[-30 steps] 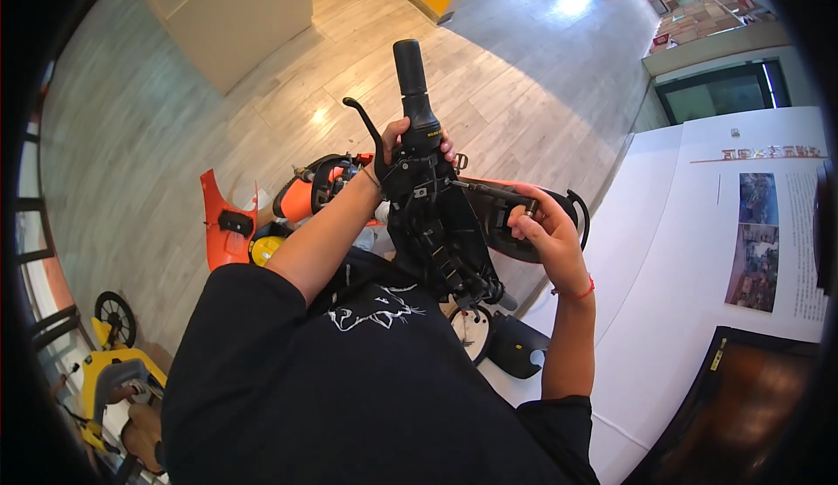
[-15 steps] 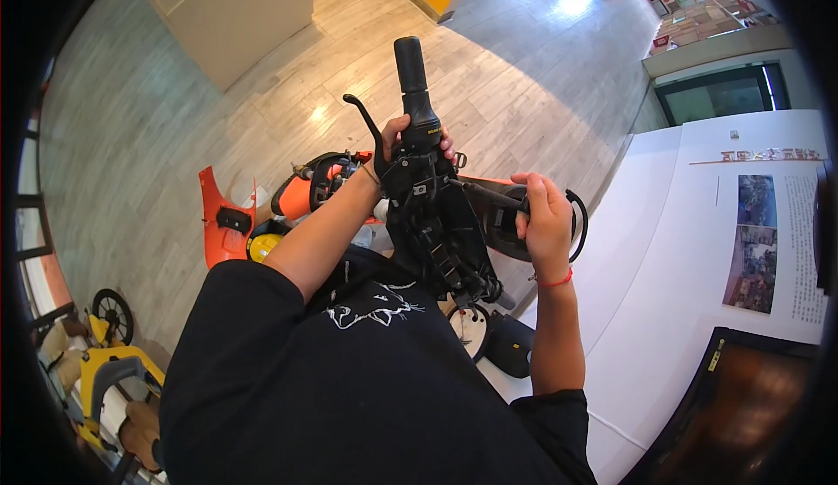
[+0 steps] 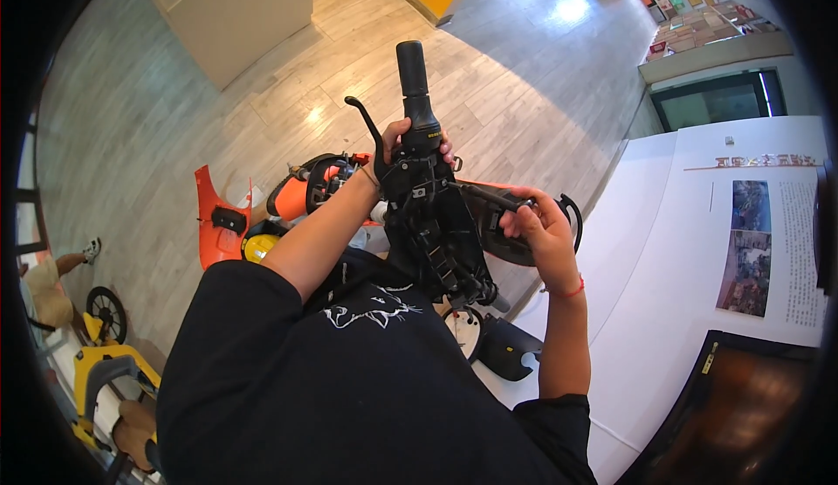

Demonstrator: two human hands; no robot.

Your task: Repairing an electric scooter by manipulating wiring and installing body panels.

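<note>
Two hands are on the black scooter handlebar assembly point(image 3: 434, 223), which I see held up in front of my chest, above the wooden plank floor point(image 3: 262, 92). My left hand point(image 3: 410, 140) is wrapped around the upper end, fingers closed just below the black rubber grip point(image 3: 411, 70) that sticks up and away from me, with the thin black brake lever point(image 3: 367, 123) curving off to its left. My right hand point(image 3: 541, 232) sits on the other bar of the assembly, where it runs off to the right; its fingers are curled and pinched on the bar's end, near a black curved lever point(image 3: 572, 219) just beyond the knuckles. A thin red band point(image 3: 572, 291) circles that wrist. The body of the assembly hangs down between my forearms, a tangle of black plastic housing and brackets ending close to my black shirt point(image 3: 332, 380). Below and behind it lies the orange and black scooter body point(image 3: 305, 192), with a loose orange panel point(image 3: 214, 214) standing to its left and a black cover piece point(image 3: 511, 354) on the floor near my right elbow. A white display board point(image 3: 698, 249) spreads along my right side.
</note>
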